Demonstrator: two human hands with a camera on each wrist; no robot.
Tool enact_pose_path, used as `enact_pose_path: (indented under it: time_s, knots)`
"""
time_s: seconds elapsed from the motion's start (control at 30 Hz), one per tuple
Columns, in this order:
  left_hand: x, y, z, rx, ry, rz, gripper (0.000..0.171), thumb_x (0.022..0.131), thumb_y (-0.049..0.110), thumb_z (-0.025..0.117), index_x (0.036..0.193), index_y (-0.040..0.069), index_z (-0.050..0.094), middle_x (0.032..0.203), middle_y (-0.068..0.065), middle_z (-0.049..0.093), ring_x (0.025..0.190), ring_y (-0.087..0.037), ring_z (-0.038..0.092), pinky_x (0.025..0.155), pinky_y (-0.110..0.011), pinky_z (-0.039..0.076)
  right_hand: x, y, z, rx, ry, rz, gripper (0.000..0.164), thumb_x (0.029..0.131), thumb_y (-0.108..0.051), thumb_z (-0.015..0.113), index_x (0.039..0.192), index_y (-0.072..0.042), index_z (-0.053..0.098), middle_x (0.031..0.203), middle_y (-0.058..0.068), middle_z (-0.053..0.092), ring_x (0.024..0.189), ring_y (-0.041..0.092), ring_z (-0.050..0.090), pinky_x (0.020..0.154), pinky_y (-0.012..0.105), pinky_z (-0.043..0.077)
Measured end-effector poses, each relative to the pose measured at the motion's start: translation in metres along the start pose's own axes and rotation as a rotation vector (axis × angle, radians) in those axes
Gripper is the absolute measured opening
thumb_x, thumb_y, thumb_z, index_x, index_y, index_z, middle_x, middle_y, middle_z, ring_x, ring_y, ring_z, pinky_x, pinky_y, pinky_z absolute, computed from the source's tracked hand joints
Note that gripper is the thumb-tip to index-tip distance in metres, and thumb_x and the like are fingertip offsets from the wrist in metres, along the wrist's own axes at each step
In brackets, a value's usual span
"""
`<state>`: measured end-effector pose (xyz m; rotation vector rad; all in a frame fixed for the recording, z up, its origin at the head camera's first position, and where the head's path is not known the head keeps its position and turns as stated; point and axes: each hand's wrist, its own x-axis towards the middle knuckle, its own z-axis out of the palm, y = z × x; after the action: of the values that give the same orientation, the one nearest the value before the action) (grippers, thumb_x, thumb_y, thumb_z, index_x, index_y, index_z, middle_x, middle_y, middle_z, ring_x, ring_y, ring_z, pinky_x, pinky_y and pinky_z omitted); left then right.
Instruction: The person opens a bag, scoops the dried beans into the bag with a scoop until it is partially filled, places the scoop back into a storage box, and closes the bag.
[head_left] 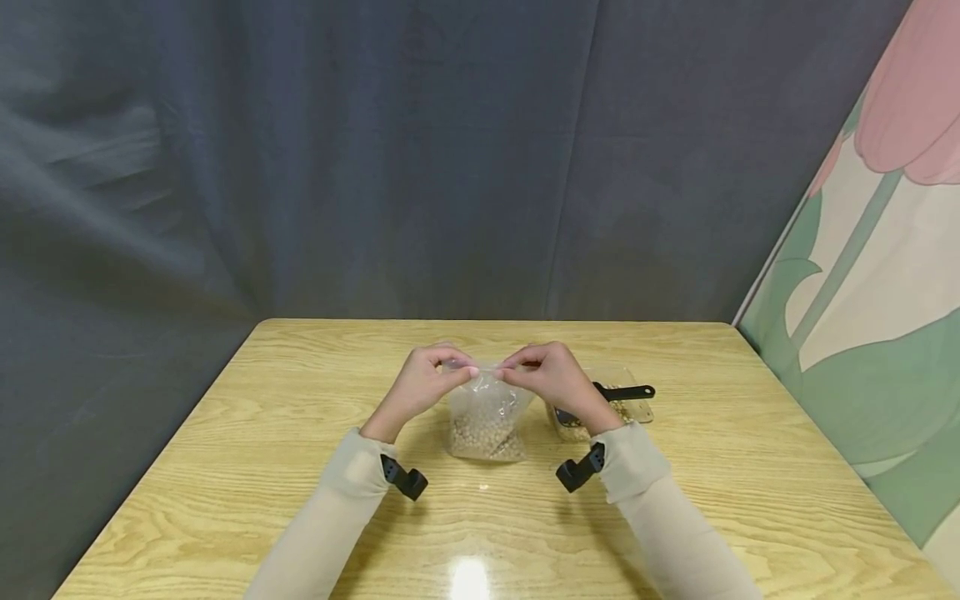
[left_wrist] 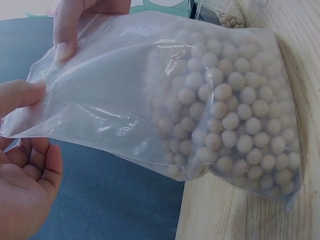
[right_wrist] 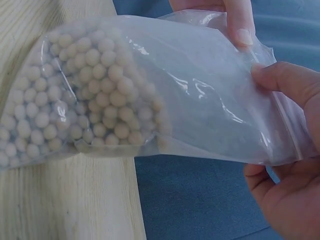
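A clear plastic zip bag (head_left: 487, 417) stands upright on the table, its lower part filled with small round beige balls (left_wrist: 245, 115). My left hand (head_left: 431, 379) pinches the left part of the bag's top edge between thumb and fingers. On the other side, my right hand (head_left: 551, 379) pinches the same edge, thumb in front. The two thumbs are close together near the middle of the opening. In the right wrist view, a seal strip (right_wrist: 287, 122) runs along the bag's mouth beside the right thumb. Above the balls the plastic is slack and creased.
Behind my right forearm sits a clear plastic container (head_left: 641, 410) with more beige balls in it. A black-handled scoop (head_left: 630, 392) lies across it. The wooden table (head_left: 300, 400) ends at a dark curtain (head_left: 420, 167), with a flower-patterned panel (head_left: 862, 333) on the right.
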<state>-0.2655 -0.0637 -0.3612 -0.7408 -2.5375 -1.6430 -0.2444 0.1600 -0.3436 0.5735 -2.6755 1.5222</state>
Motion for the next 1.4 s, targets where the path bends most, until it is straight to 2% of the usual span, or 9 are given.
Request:
enact_pose_path:
  time_s: [0.27,0.43,0.67,0.87,1.0,1.23,1.4]
  knots:
    - [-0.001,-0.001,-0.002,0.009,-0.005,-0.004,0.016,0.086,0.022,0.072,0.094,0.009,0.076,0.101,-0.006,0.07,0.094,-0.018,0.058,0.084,-0.037,0.048,-0.001,0.003,-0.002,0.005,-0.005,0.008,0.017,0.086,-0.023,0.072,0.092,-0.009,0.077,0.089,0.008,0.071,0.07,0.016,0.062,0.065,0.032,0.051]
    - [-0.001,-0.001,-0.004,0.008,-0.002,-0.016,0.017,0.086,0.024,0.073,0.094,0.01,0.076,0.102,-0.005,0.07,0.094,-0.019,0.059,0.082,-0.036,0.048,-0.001,0.004,-0.004,-0.006,0.011,0.048,0.018,0.083,-0.028,0.075,0.09,-0.011,0.077,0.087,0.005,0.072,0.069,0.017,0.062,0.064,0.033,0.05]
    - [-0.002,-0.001,-0.006,-0.009,0.001,-0.045,0.019,0.084,0.027,0.074,0.094,0.011,0.076,0.1,-0.005,0.07,0.094,-0.019,0.059,0.08,-0.034,0.049,-0.003,0.011,-0.008,-0.016,-0.001,0.026,0.024,0.086,-0.028,0.072,0.098,-0.007,0.076,0.091,0.008,0.073,0.075,0.015,0.066,0.07,0.03,0.054]
    - [-0.001,-0.002,-0.006,0.005,0.014,-0.058,0.018,0.084,0.027,0.074,0.093,0.012,0.076,0.096,-0.003,0.07,0.089,-0.017,0.056,0.075,-0.031,0.047,-0.004,0.016,-0.013,-0.032,0.011,0.056,0.024,0.084,-0.033,0.073,0.094,-0.01,0.076,0.084,0.005,0.072,0.067,0.017,0.06,0.064,0.03,0.049]
    - [0.0,-0.003,-0.007,0.045,0.023,-0.023,0.016,0.087,0.024,0.071,0.094,0.01,0.076,0.096,-0.004,0.071,0.084,-0.016,0.056,0.072,-0.031,0.046,-0.005,0.02,-0.017,-0.046,0.016,0.06,0.023,0.086,-0.032,0.071,0.096,-0.012,0.076,0.085,0.004,0.072,0.066,0.016,0.054,0.063,0.03,0.046]
    - [0.0,-0.006,-0.006,0.074,0.033,0.061,0.016,0.091,0.013,0.064,0.099,0.003,0.074,0.097,-0.011,0.069,0.085,-0.017,0.059,0.08,-0.034,0.048,-0.006,0.025,-0.019,-0.032,0.026,0.061,0.026,0.089,-0.033,0.068,0.101,-0.011,0.075,0.091,0.006,0.071,0.067,0.019,0.051,0.06,0.029,0.042]
    - [0.003,-0.012,-0.004,0.061,0.044,0.062,0.018,0.093,0.009,0.06,0.103,-0.001,0.072,0.1,-0.015,0.069,0.085,-0.019,0.058,0.079,-0.032,0.047,-0.004,0.031,-0.019,-0.016,0.036,0.045,0.027,0.092,-0.031,0.065,0.107,-0.01,0.074,0.102,0.01,0.071,0.075,0.019,0.057,0.064,0.03,0.046]
